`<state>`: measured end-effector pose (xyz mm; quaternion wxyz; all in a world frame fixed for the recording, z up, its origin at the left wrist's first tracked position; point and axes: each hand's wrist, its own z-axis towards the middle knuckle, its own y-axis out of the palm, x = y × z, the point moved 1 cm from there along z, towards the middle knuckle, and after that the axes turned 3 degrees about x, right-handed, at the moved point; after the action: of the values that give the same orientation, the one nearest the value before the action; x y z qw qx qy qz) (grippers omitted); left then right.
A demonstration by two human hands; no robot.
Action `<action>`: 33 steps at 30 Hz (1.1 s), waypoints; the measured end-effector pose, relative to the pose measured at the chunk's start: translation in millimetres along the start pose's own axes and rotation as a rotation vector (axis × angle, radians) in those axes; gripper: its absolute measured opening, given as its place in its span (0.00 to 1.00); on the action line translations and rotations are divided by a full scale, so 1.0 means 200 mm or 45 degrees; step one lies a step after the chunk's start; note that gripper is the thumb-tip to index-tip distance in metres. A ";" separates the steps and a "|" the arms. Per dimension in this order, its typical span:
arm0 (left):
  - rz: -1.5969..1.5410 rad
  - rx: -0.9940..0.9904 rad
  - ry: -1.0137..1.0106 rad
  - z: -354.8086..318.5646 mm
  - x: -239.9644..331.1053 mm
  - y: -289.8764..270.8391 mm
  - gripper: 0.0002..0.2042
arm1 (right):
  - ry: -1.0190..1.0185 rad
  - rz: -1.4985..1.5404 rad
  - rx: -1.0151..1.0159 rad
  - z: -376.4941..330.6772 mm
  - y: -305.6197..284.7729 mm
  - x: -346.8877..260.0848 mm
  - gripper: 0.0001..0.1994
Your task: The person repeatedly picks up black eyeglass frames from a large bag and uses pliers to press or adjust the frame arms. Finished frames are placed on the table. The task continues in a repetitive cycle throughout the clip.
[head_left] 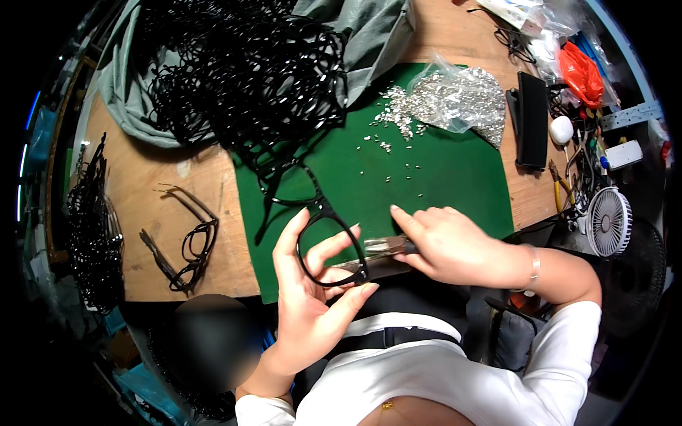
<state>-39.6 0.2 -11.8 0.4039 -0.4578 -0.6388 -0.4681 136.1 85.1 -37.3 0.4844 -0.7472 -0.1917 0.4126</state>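
Note:
My left hand holds a black eyeglass frame upright over the near edge of a green mat, its fingers around one rim and the thumb at the lower corner. No lens can be made out in it. My right hand grips pliers, index finger stretched forward. Their metal jaws point left, close beside the frame's rim; whether they touch it or hold a small part, I cannot tell. Beyond the mat's near middle lie loose silvery metal pieces, spilling from a clear plastic bag.
A big heap of black eyeglass frames lies on grey cloth at the far left. More frames rest on the wooden table, with another pile further left. At right are a black case, yellow-handled pliers and a white fan.

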 end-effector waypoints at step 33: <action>-0.096 0.119 -0.054 -0.15 -0.22 0.07 0.23 | 0.156 0.861 0.302 0.08 -0.03 -0.10 0.08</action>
<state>-12.4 -36.1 -42.1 0.3933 -0.4238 -0.6853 -0.4428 112.2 82.0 -26.4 0.4147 -0.7302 0.1447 0.5233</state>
